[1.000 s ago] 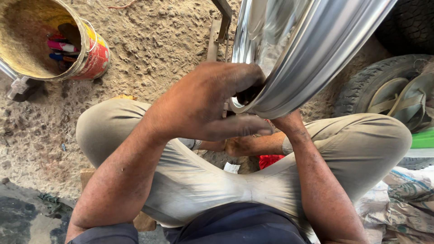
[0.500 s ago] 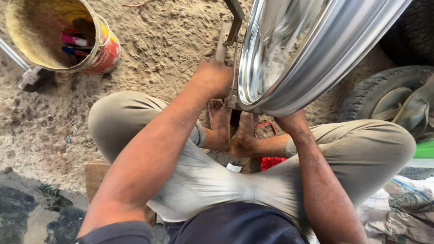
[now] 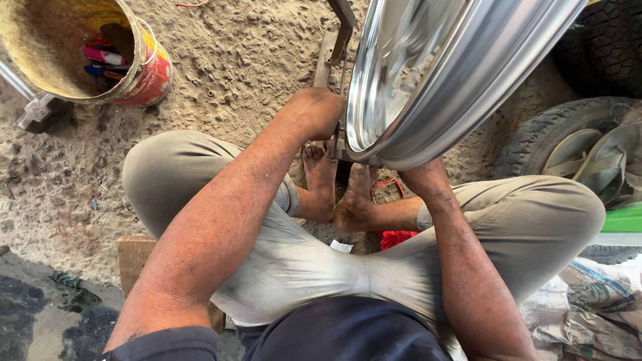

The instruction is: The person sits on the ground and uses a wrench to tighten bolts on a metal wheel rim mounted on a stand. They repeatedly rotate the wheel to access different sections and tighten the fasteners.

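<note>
A large shiny metal wheel rim [image 3: 441,73] stands on edge between my knees, tilted to the upper right. My left hand [image 3: 314,110] reaches to the rim's near left edge, its fingers hidden behind the rim, beside a metal stand [image 3: 338,40]. My right hand [image 3: 422,177] is under the rim's lower edge and presses up against it; its fingers are hidden. I sit cross-legged in beige trousers, bare feet [image 3: 338,190] below the rim.
A red bucket [image 3: 80,53] with tools inside stands at the upper left on sandy ground. Tyres [image 3: 568,144] lie at the right, one with a sandal on it. A green object [image 3: 622,220] and sacks lie at the right edge. A red item [image 3: 394,237] lies near my feet.
My left hand left the rim's near edge, where it lay on top, and reached farther forward to the rim's left side. The view tilted so the feet now show.
</note>
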